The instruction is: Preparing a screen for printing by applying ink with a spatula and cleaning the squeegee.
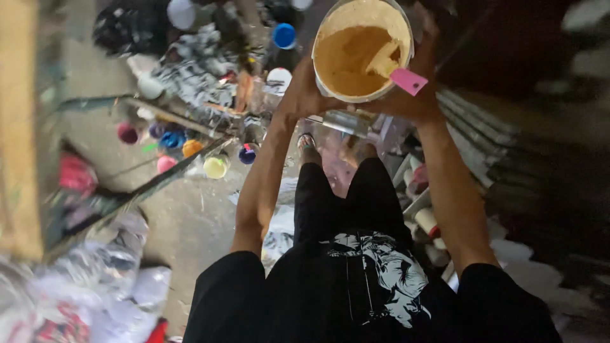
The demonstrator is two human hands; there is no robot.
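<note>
Tan paint fills the white bucket (362, 51) I see held out in front of the body, above the feet. My left hand (304, 89) cups its near-left side, my right hand (416, 95) wraps the right side, both closed on it. A pink-handled tool (400, 71) leans inside. Small coloured paint pots (190, 149) dot the floor (184, 222) at left.
</note>
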